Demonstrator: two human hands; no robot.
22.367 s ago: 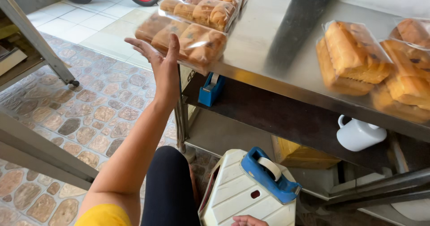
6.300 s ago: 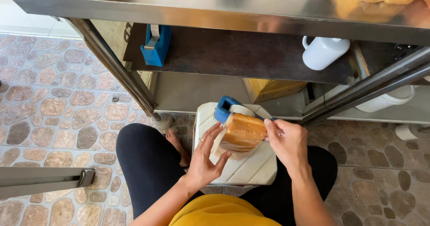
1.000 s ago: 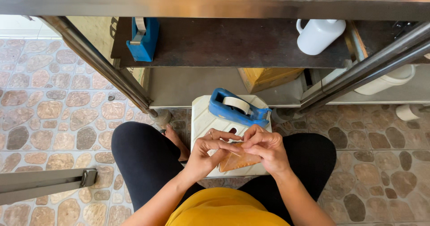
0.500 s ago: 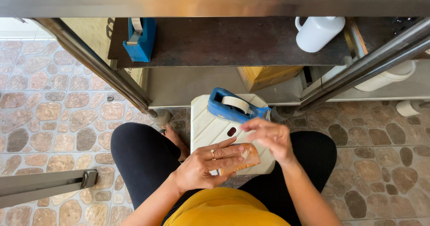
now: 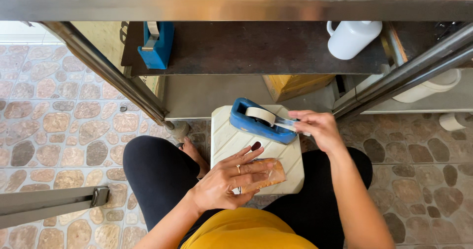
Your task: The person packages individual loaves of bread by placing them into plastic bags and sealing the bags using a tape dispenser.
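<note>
A cobbled stone floor (image 5: 59, 125) lay under a steel table (image 5: 236, 7). At centre, the left hand (image 5: 224, 182) pressed a clear-wrapped golden bread (image 5: 263, 175) onto a ribbed cream container (image 5: 231, 138); the right hand (image 5: 320, 128) pinched tape from a blue dispenser (image 5: 258, 121)

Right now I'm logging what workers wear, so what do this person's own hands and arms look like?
Both arms are bare, with no sleeves showing. The left hand wears a thin gold-coloured ring on one finger; its nails look dark. The right hand shows no ring, glove or watch.
</note>
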